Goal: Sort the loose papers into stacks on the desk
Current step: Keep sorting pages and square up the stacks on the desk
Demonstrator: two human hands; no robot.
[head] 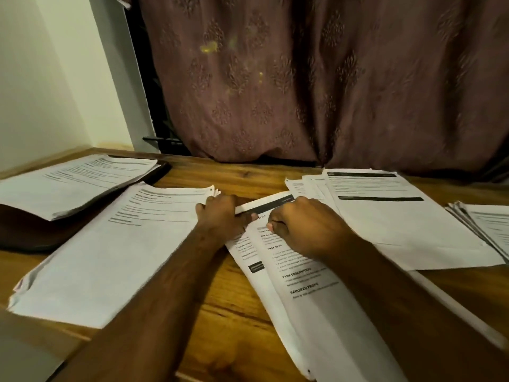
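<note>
Both forearms are reaching forward over the wooden table (220, 307), meeting at the middle sheaf of printed papers (311, 304). Left hand (224, 216) is curling its fingers (249, 217) round the sheaf's far left corner, while the right hand (305, 227) is pinching the top sheet near its dark header. It looks as though one page is being peeled off for sorting. Next it needs lifting cleanly toward a matching pile: left stack (110, 249), far-left stack (74, 183), or right stack (399, 216).
</note>
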